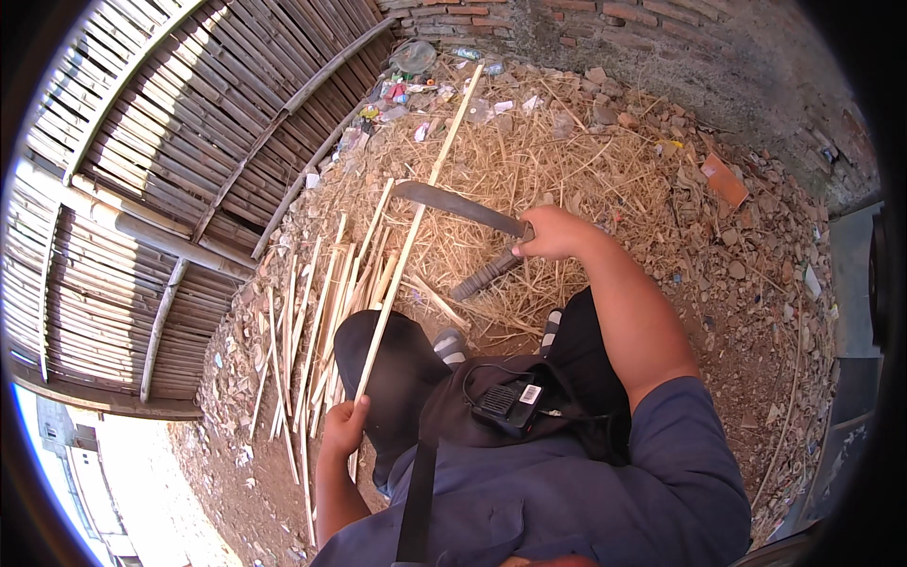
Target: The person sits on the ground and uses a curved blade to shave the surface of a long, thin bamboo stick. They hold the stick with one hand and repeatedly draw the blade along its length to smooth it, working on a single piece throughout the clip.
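Observation:
My left hand (345, 427) is closed round the near end of a long pale bamboo strip (401, 260), which slants away from me past my left knee. My right hand (551, 233) grips a machete by its handle; the dark curved machete blade (468, 207) points left and crosses the strip in view. I cannot tell whether blade and strip touch. Just under my right hand, a dark ridged rod (487, 275) slants over the straw. More split bamboo strips (326, 298) lie in a loose pile left of my legs.
Straw shavings (567, 161) and rubble cover the ground ahead. A slatted bamboo wall (179, 142) rises on the left, a brick wall (680, 42) at the back. Litter (406, 90) gathers in the far left corner. An orange tile piece (725, 180) lies right. A black device (510, 402) rests on my lap.

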The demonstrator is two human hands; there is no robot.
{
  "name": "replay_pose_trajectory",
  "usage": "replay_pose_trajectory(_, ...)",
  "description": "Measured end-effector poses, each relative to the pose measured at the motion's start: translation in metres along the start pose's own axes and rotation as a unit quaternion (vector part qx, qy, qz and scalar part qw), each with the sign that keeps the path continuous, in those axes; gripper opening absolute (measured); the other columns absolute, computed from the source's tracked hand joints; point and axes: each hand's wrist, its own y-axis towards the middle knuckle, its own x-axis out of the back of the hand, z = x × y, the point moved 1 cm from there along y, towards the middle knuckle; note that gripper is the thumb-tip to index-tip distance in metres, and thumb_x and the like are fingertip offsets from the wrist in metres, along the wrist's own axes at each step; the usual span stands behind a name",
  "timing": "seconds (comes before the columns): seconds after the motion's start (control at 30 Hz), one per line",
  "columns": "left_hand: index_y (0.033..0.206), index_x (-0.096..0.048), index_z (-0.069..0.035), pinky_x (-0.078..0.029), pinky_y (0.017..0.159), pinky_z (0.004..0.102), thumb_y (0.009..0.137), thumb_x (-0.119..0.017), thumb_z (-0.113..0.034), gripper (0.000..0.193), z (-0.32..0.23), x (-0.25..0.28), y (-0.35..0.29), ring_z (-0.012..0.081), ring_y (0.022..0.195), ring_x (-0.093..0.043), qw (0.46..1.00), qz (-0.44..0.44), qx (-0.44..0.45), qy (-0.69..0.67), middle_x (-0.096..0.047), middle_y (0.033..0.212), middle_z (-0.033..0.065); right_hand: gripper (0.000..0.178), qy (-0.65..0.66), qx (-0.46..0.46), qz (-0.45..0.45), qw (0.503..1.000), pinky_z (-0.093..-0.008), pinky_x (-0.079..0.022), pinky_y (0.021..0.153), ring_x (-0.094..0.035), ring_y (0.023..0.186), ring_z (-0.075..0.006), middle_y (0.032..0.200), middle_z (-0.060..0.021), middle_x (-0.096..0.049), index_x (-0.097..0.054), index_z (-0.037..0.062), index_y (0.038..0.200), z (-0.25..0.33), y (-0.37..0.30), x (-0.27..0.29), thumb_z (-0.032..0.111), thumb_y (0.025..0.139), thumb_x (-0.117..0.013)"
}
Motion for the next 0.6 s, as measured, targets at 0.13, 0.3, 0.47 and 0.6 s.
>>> replay_pose_trajectory(0.13,0.063,-0.058,-0.004,-0.035,0.052,0.0296,0.099,-0.063,-0.047,0.057,0.002,0.002,-0.001,0.0067,0.057,-0.044,1.0,0.001,0.003,-0.004,-0.051,0.059,-0.0033,0.045,-0.024,0.024,0.025,0.999,-0.0428,-0.052,0.081,-0.068,0.093,-0.0334,0.095,-0.0187,-0.07,-0.069,0.0019,0.107,0.01,0.003,-0.005,0.038,0.082,-0.081)
replay_pose_trajectory(0.3,0.064,-0.06,-0.003,-0.035,0.049,0.0298,0.099,-0.062,-0.048,0.056,0.005,0.001,0.001,0.0072,0.054,-0.045,1.0,0.004,0.015,-0.006,-0.051,0.057,-0.0021,0.047,-0.026,0.026,0.031,0.999,-0.0433,-0.052,0.08,-0.068,0.092,-0.0336,0.096,-0.0186,-0.07,-0.069,0.0015,0.107,0.01,0.002,-0.008,0.039,0.081,-0.081)
replay_pose_trajectory(0.47,0.065,-0.061,-0.003,-0.035,0.048,0.0301,0.099,-0.062,-0.048,0.057,0.008,0.001,0.002,0.0084,0.051,-0.047,1.0,0.001,0.002,0.003,-0.052,0.055,-0.001,0.047,-0.019,0.014,0.028,0.999,-0.0436,-0.052,0.078,-0.069,0.09,-0.0333,0.094,-0.0175,-0.07,-0.069,0.0018,0.109,0.006,-0.001,-0.005,0.038,0.08,-0.081)
replay_pose_trajectory(0.6,0.064,-0.061,-0.003,-0.036,0.048,0.0303,0.099,-0.062,-0.048,0.057,0.006,0.001,0.001,0.0086,0.052,-0.047,1.0,0.0,0.006,0.007,-0.052,0.055,-0.0011,0.048,-0.034,0.022,0.029,0.999,-0.0434,-0.052,0.078,-0.069,0.09,-0.0333,0.094,-0.0174,-0.07,-0.069,0.0023,0.11,0.009,0.0,-0.004,0.038,0.08,-0.081)
